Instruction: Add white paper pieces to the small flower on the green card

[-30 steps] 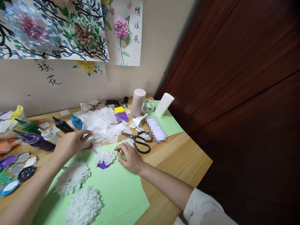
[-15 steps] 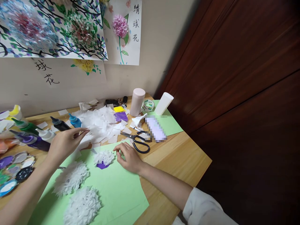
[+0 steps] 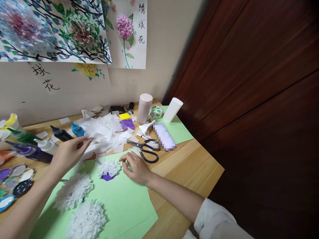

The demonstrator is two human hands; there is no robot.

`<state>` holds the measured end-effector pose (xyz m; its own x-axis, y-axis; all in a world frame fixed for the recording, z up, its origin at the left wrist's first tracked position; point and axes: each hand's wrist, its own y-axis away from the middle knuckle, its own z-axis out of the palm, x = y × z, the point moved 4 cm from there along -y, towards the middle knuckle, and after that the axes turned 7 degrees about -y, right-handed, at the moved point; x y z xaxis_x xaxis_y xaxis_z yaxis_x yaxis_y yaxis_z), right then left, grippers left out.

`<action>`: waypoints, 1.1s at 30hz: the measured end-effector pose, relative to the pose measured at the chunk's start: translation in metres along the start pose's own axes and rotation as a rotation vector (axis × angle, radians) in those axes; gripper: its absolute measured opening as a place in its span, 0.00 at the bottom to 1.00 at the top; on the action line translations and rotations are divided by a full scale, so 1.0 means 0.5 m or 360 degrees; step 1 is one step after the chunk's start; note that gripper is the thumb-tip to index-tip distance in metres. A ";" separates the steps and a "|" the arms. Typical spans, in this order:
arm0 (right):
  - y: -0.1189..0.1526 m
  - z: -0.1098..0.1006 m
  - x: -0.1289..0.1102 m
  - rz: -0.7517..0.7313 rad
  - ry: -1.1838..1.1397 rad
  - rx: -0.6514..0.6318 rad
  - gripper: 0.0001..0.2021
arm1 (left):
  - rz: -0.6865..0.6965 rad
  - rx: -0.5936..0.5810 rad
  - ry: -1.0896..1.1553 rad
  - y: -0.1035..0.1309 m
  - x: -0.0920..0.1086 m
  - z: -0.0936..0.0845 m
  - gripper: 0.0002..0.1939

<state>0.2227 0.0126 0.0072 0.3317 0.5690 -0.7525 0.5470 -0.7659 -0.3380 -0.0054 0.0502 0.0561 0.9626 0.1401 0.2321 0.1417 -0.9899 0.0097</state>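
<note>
My left hand [image 3: 72, 151] reaches to the near edge of a loose heap of white paper pieces [image 3: 104, 127]. Its thumb and finger are pinched together, apparently on a thin piece of white paper at the fingertips. My right hand [image 3: 136, 167] rests on a green paper sheet [image 3: 129, 205], fingers loosely bent and thumb apart. Its fingertips are at the right edge of a small white paper flower [image 3: 109, 168] on a purple base [image 3: 108, 177]. Two larger white paper flowers, an upper one [image 3: 74, 191] and a lower one [image 3: 87, 219], lie nearer me.
Black-handled scissors [image 3: 147, 149] lie beyond my right hand. Paint bottles [image 3: 35, 152] and a paint palette [image 3: 22, 187] are at the left. A pink cylinder [image 3: 145, 108], a tape roll [image 3: 157, 112] and a white tube [image 3: 173, 109] stand near the wall.
The whole view has shifted slightly, so most things sit a little further left. Both hands keep nearly the same places and poses.
</note>
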 end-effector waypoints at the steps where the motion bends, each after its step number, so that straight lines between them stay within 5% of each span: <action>1: 0.000 0.000 0.000 -0.0004 0.0001 0.0000 0.09 | 0.0001 -0.0006 -0.0019 -0.001 0.000 0.001 0.23; 20: 0.000 0.000 -0.002 -0.0029 0.0009 -0.0023 0.08 | 0.0031 0.0011 -0.0368 0.004 0.011 -0.005 0.22; 33: 0.000 0.001 0.000 -0.0038 0.0020 -0.0013 0.08 | 0.0110 0.0032 -0.0235 0.014 0.019 -0.010 0.19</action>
<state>0.2226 0.0124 0.0069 0.3283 0.5908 -0.7370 0.5611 -0.7496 -0.3510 0.0038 0.0444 0.0632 0.9935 0.0749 0.0859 0.0770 -0.9968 -0.0210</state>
